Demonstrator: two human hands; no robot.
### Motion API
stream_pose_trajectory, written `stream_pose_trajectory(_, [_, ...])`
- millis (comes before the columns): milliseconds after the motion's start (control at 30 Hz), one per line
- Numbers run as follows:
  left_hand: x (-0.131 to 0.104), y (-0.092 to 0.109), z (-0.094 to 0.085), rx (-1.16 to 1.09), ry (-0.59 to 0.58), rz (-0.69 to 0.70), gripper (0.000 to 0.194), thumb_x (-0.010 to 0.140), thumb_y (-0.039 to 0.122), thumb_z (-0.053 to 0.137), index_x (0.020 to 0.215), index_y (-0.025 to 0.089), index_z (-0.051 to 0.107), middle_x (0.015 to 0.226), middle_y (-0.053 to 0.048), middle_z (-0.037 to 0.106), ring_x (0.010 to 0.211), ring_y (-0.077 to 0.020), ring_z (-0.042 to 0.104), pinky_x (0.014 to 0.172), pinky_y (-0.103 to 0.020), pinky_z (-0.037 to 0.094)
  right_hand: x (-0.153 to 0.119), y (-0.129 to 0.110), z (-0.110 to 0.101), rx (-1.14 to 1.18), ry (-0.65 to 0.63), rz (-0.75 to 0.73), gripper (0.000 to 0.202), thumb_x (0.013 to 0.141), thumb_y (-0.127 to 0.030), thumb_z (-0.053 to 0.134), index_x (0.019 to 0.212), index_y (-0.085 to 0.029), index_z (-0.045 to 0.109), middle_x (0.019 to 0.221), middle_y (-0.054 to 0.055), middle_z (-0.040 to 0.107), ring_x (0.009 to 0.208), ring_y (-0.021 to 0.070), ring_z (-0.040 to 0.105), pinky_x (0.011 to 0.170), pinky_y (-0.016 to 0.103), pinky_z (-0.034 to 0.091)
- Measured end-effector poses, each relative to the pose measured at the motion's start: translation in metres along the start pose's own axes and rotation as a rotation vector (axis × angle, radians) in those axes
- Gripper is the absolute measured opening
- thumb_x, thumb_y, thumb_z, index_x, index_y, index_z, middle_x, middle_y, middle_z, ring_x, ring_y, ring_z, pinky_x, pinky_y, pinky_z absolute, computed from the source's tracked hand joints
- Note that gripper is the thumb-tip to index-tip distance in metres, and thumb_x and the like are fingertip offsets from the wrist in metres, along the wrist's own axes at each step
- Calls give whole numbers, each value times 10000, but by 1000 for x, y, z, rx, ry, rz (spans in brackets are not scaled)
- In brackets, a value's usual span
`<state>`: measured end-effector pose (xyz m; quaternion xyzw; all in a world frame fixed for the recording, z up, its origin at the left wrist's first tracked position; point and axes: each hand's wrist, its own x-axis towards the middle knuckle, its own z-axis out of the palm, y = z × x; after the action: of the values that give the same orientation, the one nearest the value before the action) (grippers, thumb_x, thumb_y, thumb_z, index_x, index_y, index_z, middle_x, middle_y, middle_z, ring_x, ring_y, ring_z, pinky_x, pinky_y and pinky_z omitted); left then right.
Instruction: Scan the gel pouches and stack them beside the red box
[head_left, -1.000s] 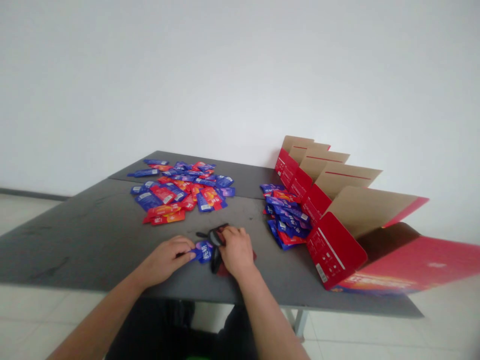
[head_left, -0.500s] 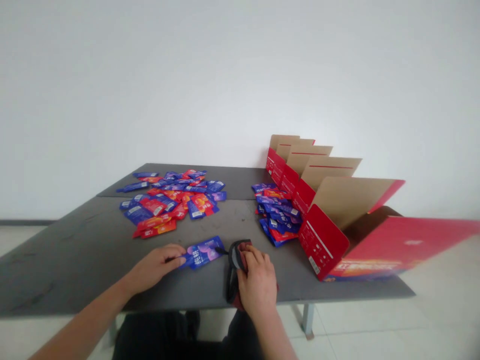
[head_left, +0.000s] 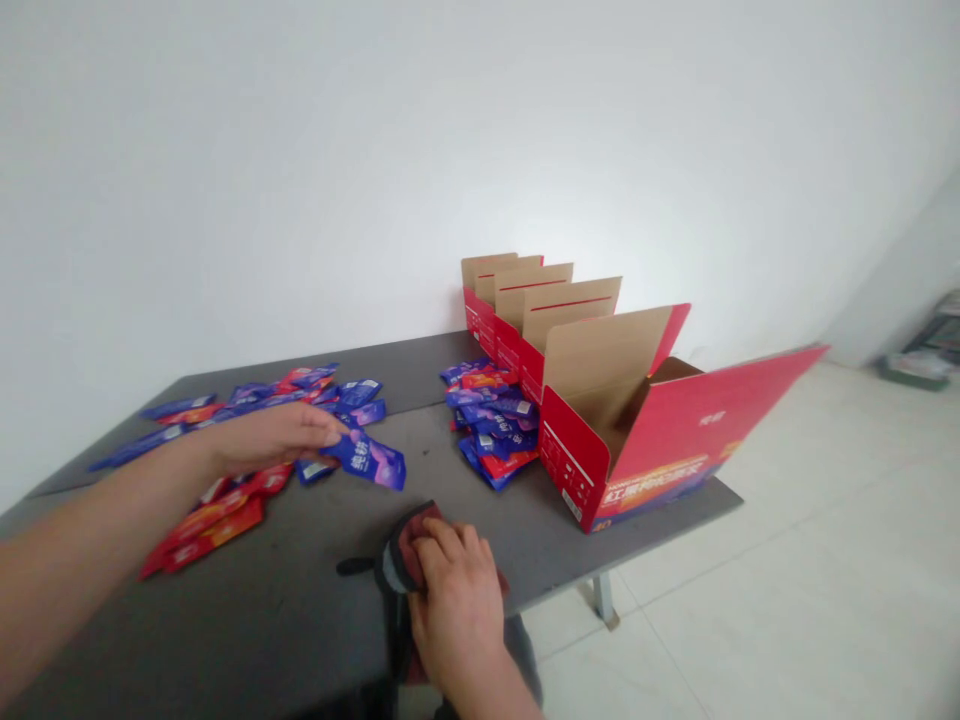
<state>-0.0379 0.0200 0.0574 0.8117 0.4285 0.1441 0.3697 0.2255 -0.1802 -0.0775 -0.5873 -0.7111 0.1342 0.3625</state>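
My left hand (head_left: pixel 281 436) pinches one end of a blue sachet (head_left: pixel 375 462) with pink and white print and holds it above the grey table. Under and behind that forearm spreads a loose pile of red and blue sachets (head_left: pixel 217 518), partly hidden by the arm. Near the front edge, my right hand (head_left: pixel 461 605) grips a dark red, black and grey cloth item (head_left: pixel 405 555) with a short black strap lying to its left. I cannot make out exactly what this item is. A second heap of sachets (head_left: pixel 495 420) lies against the row of boxes.
Several open red cardboard boxes with brown insides stand in a row along the right side of the table (head_left: pixel 315 610). The nearest box (head_left: pixel 574 460) has its flaps raised, one leaning out to the right. A white wall rises behind; a dark shelf (head_left: pixel 930 345) stands far right.
My left hand has lifted the blue sachet off the table, away from the cloth item's strap. My right hand keeps its grip on the cloth item. The view has turned to the right.
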Motion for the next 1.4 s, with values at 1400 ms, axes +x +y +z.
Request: stream_pose_trajectory(1400, [-153,-140,-140,426,-53,-517,374,700,522,706,822,182,802,789,-58,742,723,-222,625,654,-272,478,8,39,9,-251,-33,-192,428,855,-289,599,1272,-291,696,1415,7,657,1217,276,627,1014,401,503])
